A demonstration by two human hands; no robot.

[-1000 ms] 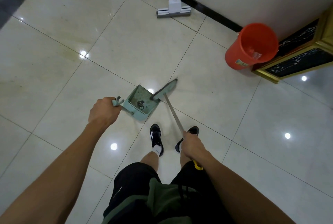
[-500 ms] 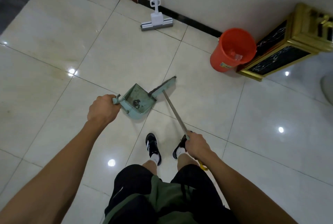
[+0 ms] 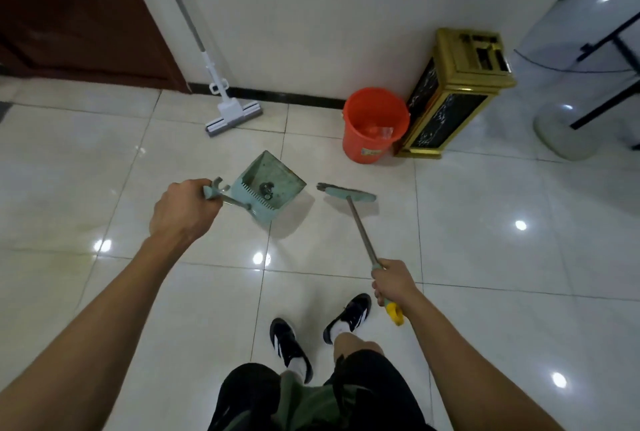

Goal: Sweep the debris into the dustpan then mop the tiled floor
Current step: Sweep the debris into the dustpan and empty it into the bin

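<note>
My left hand (image 3: 183, 212) grips the handle of a pale green dustpan (image 3: 277, 176), which hangs lifted above the tiled floor (image 3: 104, 160). Small dark debris (image 3: 266, 189) lies inside the pan. My right hand (image 3: 393, 280) holds the metal shaft of a short broom; its green head (image 3: 348, 193) sits to the right of the pan, apart from it. A white sponge mop (image 3: 232, 116) leans against the wall at the back.
An orange bucket (image 3: 375, 125) stands by the wall, next to a gold and black bin (image 3: 457, 91). A dark wooden door (image 3: 76, 14) is at the back left. A white stand base (image 3: 562, 134) is at the right. My feet (image 3: 291, 347) are below.
The dustpan has been lifted off the floor and the broom head has moved away from it to the right. My view has tilted up toward the wall.
</note>
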